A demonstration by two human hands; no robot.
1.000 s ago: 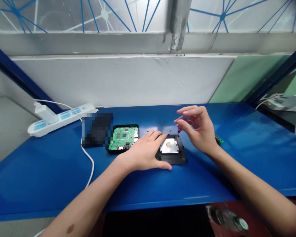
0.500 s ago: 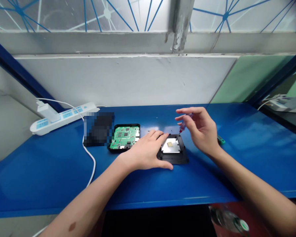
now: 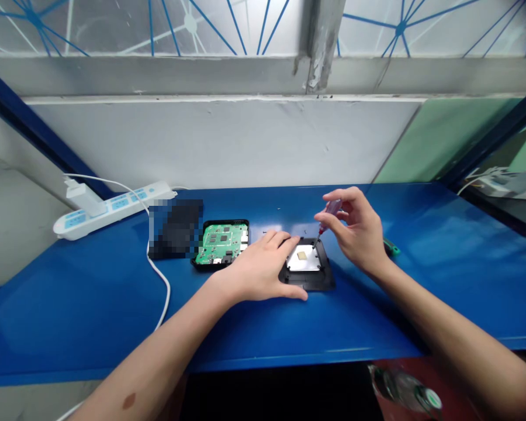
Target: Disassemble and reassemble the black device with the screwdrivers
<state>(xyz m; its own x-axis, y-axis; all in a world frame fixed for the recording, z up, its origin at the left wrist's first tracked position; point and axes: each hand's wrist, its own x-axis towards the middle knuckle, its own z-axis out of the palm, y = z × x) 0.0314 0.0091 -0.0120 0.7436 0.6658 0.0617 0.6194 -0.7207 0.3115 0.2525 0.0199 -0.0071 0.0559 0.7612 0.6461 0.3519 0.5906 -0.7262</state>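
Observation:
A black case half (image 3: 309, 279) with a silver metal plate (image 3: 304, 262) inside lies on the blue table (image 3: 263, 327). My left hand (image 3: 258, 272) lies flat against its left side, fingers stretched over the edge. My right hand (image 3: 355, 231) pinches a small red-handled screwdriver (image 3: 326, 219) upright, its tip down at the case's far right corner. To the left lies a second black case half holding a green circuit board (image 3: 221, 241).
A white power strip (image 3: 114, 209) with a plugged-in adapter and white cable (image 3: 160, 280) sits at the back left. A dark blurred object (image 3: 175, 228) lies beside the circuit board. A green-handled tool (image 3: 392, 250) peeks out behind my right wrist. A wall bounds the table's far side.
My right hand's fingers have closed round the screwdriver, with the handle turning between them. My left hand and the case have stayed put.

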